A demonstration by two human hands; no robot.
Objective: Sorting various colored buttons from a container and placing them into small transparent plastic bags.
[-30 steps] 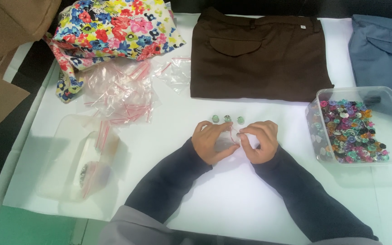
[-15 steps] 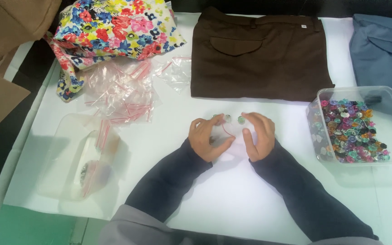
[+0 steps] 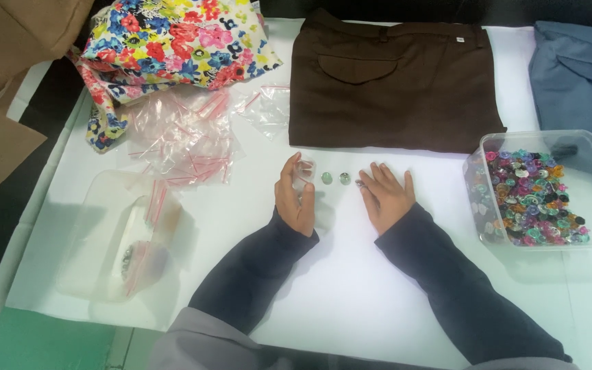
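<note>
Beside the flat, empty right hand (image 3: 386,199), two small round greenish buttons (image 3: 335,178): light, hard, probably slippery, best pinched at rims; left hand (image 3: 297,195) grips small clear plastic bag (image 3: 304,173).

The hands are apart now: the left hand (image 3: 296,195) has drawn off to the left with a small clear bag (image 3: 303,173) in its fingers, the right hand (image 3: 386,197) lies flat, and two buttons (image 3: 335,178) sit uncovered between them.
</note>
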